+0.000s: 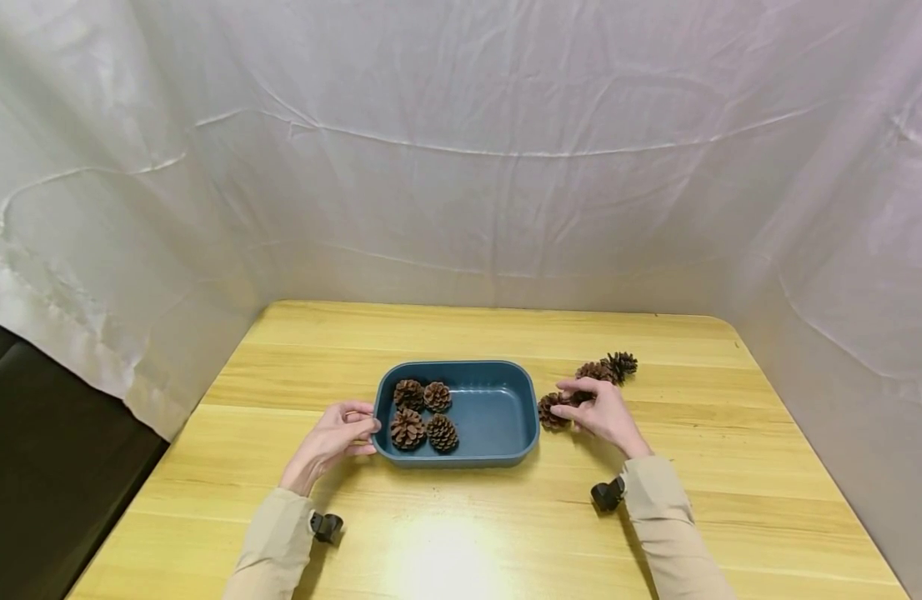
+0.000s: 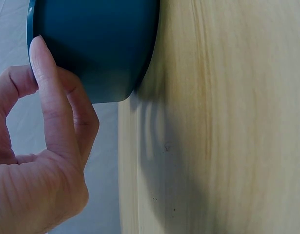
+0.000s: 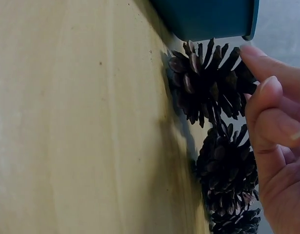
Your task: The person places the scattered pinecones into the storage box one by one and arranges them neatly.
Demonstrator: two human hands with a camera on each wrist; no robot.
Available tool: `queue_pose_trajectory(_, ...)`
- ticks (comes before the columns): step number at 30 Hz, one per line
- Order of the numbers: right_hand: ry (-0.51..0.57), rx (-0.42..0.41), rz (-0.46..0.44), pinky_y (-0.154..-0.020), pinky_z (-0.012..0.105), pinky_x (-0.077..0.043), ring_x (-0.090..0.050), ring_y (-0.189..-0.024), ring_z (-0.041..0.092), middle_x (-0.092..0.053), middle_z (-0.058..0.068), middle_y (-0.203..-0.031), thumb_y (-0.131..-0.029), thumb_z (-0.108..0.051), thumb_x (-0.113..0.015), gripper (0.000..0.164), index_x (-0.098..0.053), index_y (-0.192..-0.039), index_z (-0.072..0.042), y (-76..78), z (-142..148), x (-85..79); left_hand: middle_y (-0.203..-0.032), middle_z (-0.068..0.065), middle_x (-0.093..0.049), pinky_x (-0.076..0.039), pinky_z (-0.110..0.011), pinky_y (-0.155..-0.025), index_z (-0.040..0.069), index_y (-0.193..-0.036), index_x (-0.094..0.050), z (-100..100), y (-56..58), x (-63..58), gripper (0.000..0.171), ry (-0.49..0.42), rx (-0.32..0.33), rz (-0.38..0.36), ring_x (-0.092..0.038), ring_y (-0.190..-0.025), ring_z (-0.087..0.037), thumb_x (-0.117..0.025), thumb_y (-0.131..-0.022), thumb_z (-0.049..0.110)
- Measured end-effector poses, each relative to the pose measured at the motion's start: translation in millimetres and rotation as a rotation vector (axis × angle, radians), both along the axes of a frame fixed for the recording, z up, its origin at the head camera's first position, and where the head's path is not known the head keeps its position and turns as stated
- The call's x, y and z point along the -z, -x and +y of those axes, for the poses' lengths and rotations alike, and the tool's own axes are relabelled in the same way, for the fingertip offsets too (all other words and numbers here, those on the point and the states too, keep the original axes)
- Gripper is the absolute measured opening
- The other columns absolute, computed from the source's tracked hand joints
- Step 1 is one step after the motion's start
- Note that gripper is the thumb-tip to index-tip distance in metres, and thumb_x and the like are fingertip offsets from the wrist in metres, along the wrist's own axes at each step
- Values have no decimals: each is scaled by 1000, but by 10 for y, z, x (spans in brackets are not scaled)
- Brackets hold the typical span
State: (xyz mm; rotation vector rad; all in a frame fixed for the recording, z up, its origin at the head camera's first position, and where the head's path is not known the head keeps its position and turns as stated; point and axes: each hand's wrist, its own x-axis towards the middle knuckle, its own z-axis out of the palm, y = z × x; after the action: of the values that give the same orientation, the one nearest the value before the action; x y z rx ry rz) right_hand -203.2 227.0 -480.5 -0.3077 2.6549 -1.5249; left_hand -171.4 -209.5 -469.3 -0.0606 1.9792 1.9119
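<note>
My left hand (image 1: 337,437) pinches the left rim of a dark blue rectangular tray (image 1: 498,429); in the left wrist view the thumb lies on the tray's wall, with fingers behind it. Several brown pine cones (image 1: 408,430) sit together in the tray's left half. Just right of the tray, my right hand (image 1: 599,414) has thumb and forefinger at the upper part of a pine cone (image 3: 208,83), one on each side. That cone stands close to the tray's right wall. Contact under the fingertips is partly hidden.
Further pine cones (image 1: 621,367) lie in a row behind and beside the right hand, some partly covered by it. The light wooden table (image 1: 446,533) carries everything. Pale fabric (image 1: 491,208) hangs behind and at the sides.
</note>
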Motion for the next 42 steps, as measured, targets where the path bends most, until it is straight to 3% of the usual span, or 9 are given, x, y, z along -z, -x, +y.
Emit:
queue_pose_trajectory(14, 26, -42, 38, -45, 30, -56, -64, -51, 24, -67, 25, -107, -81, -14, -83, 39, -70, -115, 3, 4, 8, -4, -94, -2, -62, -62, -18, -64, -17, -133, -35, 1, 1, -6, 44, -4, 5, 2, -63, -75, -6, -52, -96, 1)
queue_pose_trajectory(24, 7, -38, 106, -50, 19, -50, -58, -66, 8, -66, 21, -113, -80, -18, -84, 35, -73, -110, -3, -14, 15, -66, -92, 0, -63, -62, -18, -66, -16, -131, -37, -1, 7, 1, 41, -1, 8, 1, -64, -75, -6, -53, -97, 2)
queue_pose_trajectory(33, -17, -40, 140, -67, 18, -52, -59, -77, 9, -70, 18, -110, -80, -17, -85, 34, -73, -110, -5, -16, 14, -105, -92, -1, -63, -63, -19, -66, -16, -131, -38, 2, 4, -8, 41, 1, 8, 3, -64, -75, -7, -53, -98, 2)
queue_pose_trajectory(40, -50, -30, 156, -90, 41, -58, -66, -97, 24, -72, 16, -115, -81, -21, -84, 37, -72, -113, -6, -46, 10, -154, -94, -1, -63, -63, -19, -66, -16, -133, -36, 3, 5, -13, 42, 0, 8, -2, -64, -76, -7, -52, -98, 2)
queue_pose_trajectory(42, -35, -27, 157, -90, 37, -59, -66, -98, 24, -72, 16, -115, -81, -20, -84, 37, -72, -114, -6, -55, 4, -170, -94, -2, -63, -63, -19, -66, -16, -133, -36, 4, 5, -13, 43, 0, 6, -4, -64, -76, -7, -52, -98, 2)
